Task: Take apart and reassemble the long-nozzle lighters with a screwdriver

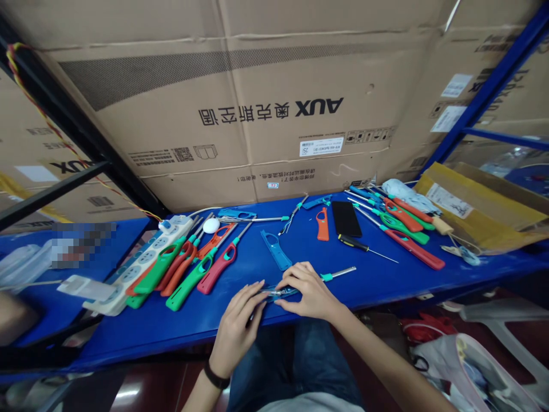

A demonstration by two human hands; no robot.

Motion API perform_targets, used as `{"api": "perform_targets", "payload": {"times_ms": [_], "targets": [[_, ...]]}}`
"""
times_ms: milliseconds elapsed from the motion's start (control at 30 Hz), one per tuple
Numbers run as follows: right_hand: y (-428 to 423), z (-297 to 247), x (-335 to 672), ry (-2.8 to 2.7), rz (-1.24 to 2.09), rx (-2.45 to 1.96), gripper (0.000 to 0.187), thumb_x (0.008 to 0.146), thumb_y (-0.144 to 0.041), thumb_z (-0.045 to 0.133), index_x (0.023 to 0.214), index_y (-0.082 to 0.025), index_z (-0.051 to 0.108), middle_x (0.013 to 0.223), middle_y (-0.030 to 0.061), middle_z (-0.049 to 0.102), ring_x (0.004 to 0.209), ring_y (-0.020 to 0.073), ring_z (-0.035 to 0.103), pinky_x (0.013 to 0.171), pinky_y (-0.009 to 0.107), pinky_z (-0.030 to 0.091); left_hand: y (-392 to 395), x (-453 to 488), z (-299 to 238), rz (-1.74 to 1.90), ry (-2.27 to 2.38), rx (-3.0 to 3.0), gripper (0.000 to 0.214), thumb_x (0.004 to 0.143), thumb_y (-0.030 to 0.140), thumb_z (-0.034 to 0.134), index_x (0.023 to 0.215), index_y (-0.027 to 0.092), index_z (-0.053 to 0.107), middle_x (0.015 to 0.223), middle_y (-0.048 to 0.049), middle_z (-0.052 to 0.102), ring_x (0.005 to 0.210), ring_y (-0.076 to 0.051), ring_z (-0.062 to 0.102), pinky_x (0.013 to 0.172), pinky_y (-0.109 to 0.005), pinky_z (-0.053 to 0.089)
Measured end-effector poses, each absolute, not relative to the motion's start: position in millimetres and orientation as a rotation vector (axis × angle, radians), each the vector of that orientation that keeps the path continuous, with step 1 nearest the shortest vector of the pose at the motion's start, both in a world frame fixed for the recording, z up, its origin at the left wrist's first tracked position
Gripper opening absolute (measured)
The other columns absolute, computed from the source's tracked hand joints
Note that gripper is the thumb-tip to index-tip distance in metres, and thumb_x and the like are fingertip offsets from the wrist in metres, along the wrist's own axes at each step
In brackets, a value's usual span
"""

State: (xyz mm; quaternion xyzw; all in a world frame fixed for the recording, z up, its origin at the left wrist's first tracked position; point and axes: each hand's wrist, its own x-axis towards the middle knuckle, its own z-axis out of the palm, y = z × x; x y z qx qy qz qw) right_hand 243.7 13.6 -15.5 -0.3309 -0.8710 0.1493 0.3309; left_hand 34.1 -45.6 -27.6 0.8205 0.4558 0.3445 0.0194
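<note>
My left hand [238, 325] and my right hand [305, 290] meet at the front edge of the blue table [240, 332]. Both pinch a long-nosed lighter with an open blue body [274, 293]; its metal tube with a teal collar [338, 273] sticks out to the right past my right hand. The fingers of both hands are curled onto the blue body. A loose blue handle shell [275, 250] lies just behind my hands.
Several green, red and orange lighters [189, 269] lie left beside a white power strip [141, 264]. More lighters [403, 229], a black phone [346, 218], a screwdriver [364, 247] and an orange handle [322, 224] lie right. Large cardboard boxes [257, 103] stand behind.
</note>
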Motion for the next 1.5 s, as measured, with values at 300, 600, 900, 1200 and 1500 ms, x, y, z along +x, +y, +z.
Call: {"api": "perform_targets", "payload": {"times_ms": [300, 600, 900, 1200, 1500], "targets": [[13.2, -15.0, 243.6, -2.256, 0.424, -0.838, 0.011, 0.082, -0.020, 0.062, 0.092, -0.022, 0.065, 0.088, 0.0037, 0.064, 0.085, 0.0182, 0.057, 0.084, 0.037, 0.038, -40.2, 26.3, -28.0, 1.068, 1.381, 2.411, 0.028, 0.091, 0.020, 0.052, 0.118, 0.024, 0.058, 0.121, -0.0062, 0.065, 0.115, -0.021, 0.058, 0.101, -0.045, 0.047], [14.3, -17.5, 242.4, -2.235, 0.395, -0.854, 0.007, 0.080, -0.025, 0.067, 0.086, -0.021, 0.066, 0.083, 0.0030, 0.064, 0.081, 0.0177, 0.056, 0.080, 0.036, 0.040, -41.9, 27.5, -26.7, 1.078, 1.408, 2.313, 0.024, 0.090, 0.024, 0.054, 0.113, 0.024, 0.062, 0.113, -0.0042, 0.068, 0.110, -0.020, 0.062, 0.099, -0.040, 0.050], [16.6, -25.2, 242.2, -2.239, 0.269, -0.685, 0.010, 0.089, -0.023, 0.059, 0.094, -0.019, 0.066, 0.083, 0.0032, 0.069, 0.078, 0.0157, 0.060, 0.072, 0.032, 0.040, -42.5, 25.6, -28.6, 1.061, 1.459, 2.171, 0.029, 0.091, 0.026, 0.054, 0.120, 0.026, 0.059, 0.117, -0.0039, 0.067, 0.111, -0.020, 0.062, 0.095, -0.034, 0.052], [-0.6, -25.2, 243.0, -2.395, 0.246, -0.790, 0.027, 0.089, -0.011, 0.051, 0.110, -0.022, 0.064, 0.099, 0.0070, 0.064, 0.091, 0.0198, 0.056, 0.080, 0.036, 0.045, -37.4, 21.1, -35.4, 1.083, 1.372, 2.228, 0.023, 0.089, 0.022, 0.055, 0.110, 0.026, 0.066, 0.110, -0.0016, 0.070, 0.111, -0.021, 0.062, 0.100, -0.040, 0.048], [-11.9, -16.9, 251.1, -2.261, 0.377, -0.912, 0.028, 0.088, -0.020, 0.056, 0.114, -0.028, 0.063, 0.112, 0.0069, 0.060, 0.102, 0.0218, 0.053, 0.088, 0.040, 0.044, -41.7, 25.8, -31.6, 1.143, 1.334, 2.450, 0.025, 0.087, 0.017, 0.057, 0.109, 0.025, 0.067, 0.109, -0.0029, 0.070, 0.108, -0.021, 0.064, 0.097, -0.042, 0.051]]}}
